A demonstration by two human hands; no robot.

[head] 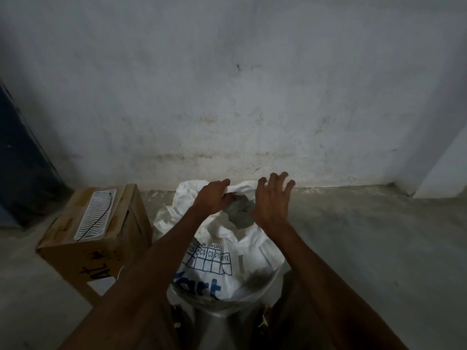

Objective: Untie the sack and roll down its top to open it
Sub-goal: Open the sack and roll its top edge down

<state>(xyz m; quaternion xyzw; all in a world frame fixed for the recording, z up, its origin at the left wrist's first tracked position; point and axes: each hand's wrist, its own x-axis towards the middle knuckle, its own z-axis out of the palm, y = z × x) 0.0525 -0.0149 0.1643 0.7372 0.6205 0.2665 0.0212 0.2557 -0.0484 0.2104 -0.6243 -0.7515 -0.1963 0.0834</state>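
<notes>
A white woven sack [242, 263] with blue printing stands on the floor in front of me, near the wall. Its mouth gapes and a dark hollow shows inside. My left hand [214, 198] is closed on the far rim of the sack's top, pinching a fold of white fabric. My right hand [271, 200] hovers just right of the opening with its fingers spread and nothing in it. No tie or string is visible on the sack.
A cardboard box [98, 236] with a white label stands to the left of the sack, close to my left forearm. A stained grey wall [240, 97] rises right behind the sack. Concrete floor [366, 236] spreads to the right. A dark blue surface [22, 160] sits far left.
</notes>
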